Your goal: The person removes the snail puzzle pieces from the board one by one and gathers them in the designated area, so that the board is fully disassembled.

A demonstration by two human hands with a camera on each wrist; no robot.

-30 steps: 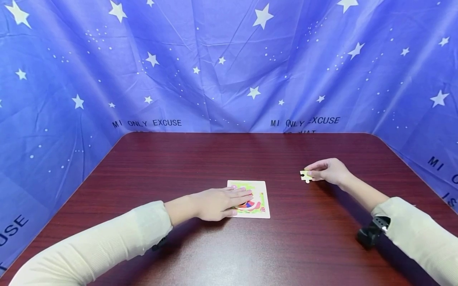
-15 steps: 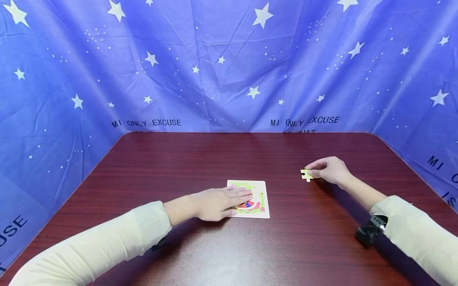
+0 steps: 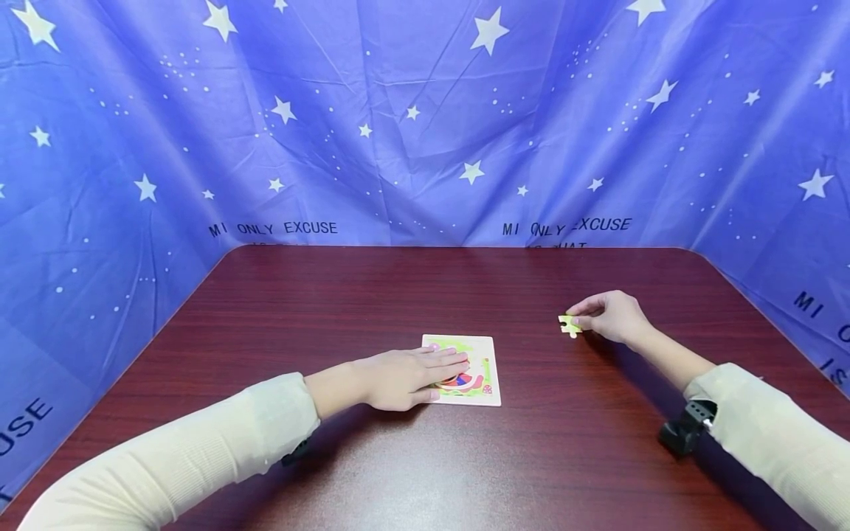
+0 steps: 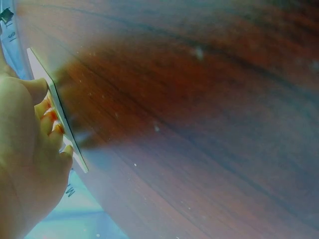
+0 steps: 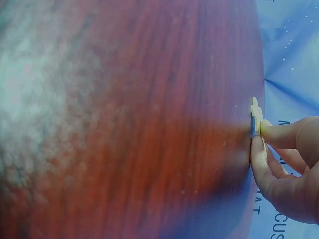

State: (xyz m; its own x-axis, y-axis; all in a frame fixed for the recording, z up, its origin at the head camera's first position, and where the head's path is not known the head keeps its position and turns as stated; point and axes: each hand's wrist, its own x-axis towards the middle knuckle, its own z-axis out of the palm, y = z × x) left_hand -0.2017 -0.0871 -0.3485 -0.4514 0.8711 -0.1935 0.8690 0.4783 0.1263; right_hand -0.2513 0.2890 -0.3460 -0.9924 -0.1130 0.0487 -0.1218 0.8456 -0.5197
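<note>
My left hand [image 3: 401, 380] lies flat with its fingers straight over the left part of a square puzzle board [image 3: 493, 369]. The board has a pale border and a green, red and blue picture, partly covered by the fingers. In the left wrist view the board's edge [image 4: 61, 109] shows side-on under the hand [image 4: 25, 134]. To the right of the board, my right hand [image 3: 614, 317] pinches a yellow-green puzzle piece [image 3: 568, 325] between thumb and fingers. The right wrist view shows this puzzle piece [image 5: 256, 112] edge-on in the fingertips of the right hand [image 5: 294, 164].
Both things are at a dark red-brown wooden table [image 3: 332, 302]. A blue cloth with white stars [image 3: 425, 133] hangs behind and along both sides. A black wrist device [image 3: 684, 431] hangs under the right sleeve.
My right forearm has shifted very slightly, the puzzle piece staying in the same grip. The left hand and the board have not moved.
</note>
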